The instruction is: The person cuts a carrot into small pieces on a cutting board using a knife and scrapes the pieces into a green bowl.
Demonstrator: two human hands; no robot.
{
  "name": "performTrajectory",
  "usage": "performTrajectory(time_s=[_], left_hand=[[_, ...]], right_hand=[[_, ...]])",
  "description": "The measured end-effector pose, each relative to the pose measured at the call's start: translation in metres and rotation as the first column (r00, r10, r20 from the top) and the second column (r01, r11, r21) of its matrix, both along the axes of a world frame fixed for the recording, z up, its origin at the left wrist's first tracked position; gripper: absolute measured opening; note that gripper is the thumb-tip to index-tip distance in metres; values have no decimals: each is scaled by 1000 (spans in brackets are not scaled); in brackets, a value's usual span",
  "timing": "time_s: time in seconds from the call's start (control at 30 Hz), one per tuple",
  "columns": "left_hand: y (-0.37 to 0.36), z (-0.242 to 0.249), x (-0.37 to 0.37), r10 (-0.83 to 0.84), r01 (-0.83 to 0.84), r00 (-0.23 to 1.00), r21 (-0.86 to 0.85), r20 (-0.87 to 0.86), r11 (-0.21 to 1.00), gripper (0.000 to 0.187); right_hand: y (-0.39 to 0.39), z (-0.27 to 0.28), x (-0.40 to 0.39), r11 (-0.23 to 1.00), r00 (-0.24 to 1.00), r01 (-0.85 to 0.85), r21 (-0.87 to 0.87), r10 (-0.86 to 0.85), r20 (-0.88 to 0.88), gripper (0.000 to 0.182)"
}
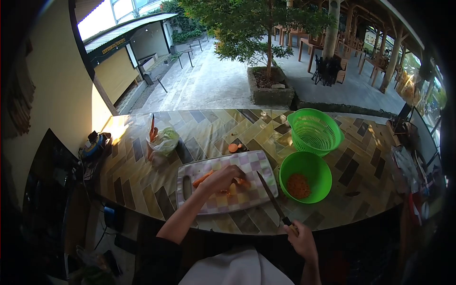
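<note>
A checked cutting board (pixel 259 166) lies on the tiled counter with orange carrot (pixel 203 178) on it. My left hand (pixel 225 177) reaches over the board, its fingers curled down around carrot pieces (pixel 241 182) near the middle; the fingertips are partly hidden and blurred. In my right hand (pixel 302 241) is a long kitchen knife (pixel 270 195), gripped by its handle at the counter's front edge. The blade points up and away, beside the board's right side. Just right of it, a green bowl (pixel 320 187) holds finely cut orange bits (pixel 299 186).
A green colander (pixel 316 130) stands behind the bowl. Round orange pieces (pixel 233 147) sit on a dark object past the board. At the back left rests a plastic bag (pixel 165 141) with pale green contents. Bags and other items (pixel 406 164) line the right edge.
</note>
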State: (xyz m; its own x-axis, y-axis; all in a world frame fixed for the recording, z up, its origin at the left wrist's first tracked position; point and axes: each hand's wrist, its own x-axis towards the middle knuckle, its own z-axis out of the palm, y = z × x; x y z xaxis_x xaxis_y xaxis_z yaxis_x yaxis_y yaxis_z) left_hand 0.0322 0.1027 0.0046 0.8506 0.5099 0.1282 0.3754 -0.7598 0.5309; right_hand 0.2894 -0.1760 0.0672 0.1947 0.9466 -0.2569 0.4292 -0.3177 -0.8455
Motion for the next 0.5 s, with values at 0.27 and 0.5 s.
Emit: performTrajectory(time_s=[0.27, 0.5], left_hand=[[-4, 6, -2, 12, -5, 996, 71, -94, 997, 17], [-17, 20, 4, 108, -93, 977, 87, -186, 992, 7]], right_hand=[[-8, -19, 5, 998, 998, -54, -29, 53, -43, 36], [-7, -18, 5, 993, 993, -115, 20, 115, -29, 36]])
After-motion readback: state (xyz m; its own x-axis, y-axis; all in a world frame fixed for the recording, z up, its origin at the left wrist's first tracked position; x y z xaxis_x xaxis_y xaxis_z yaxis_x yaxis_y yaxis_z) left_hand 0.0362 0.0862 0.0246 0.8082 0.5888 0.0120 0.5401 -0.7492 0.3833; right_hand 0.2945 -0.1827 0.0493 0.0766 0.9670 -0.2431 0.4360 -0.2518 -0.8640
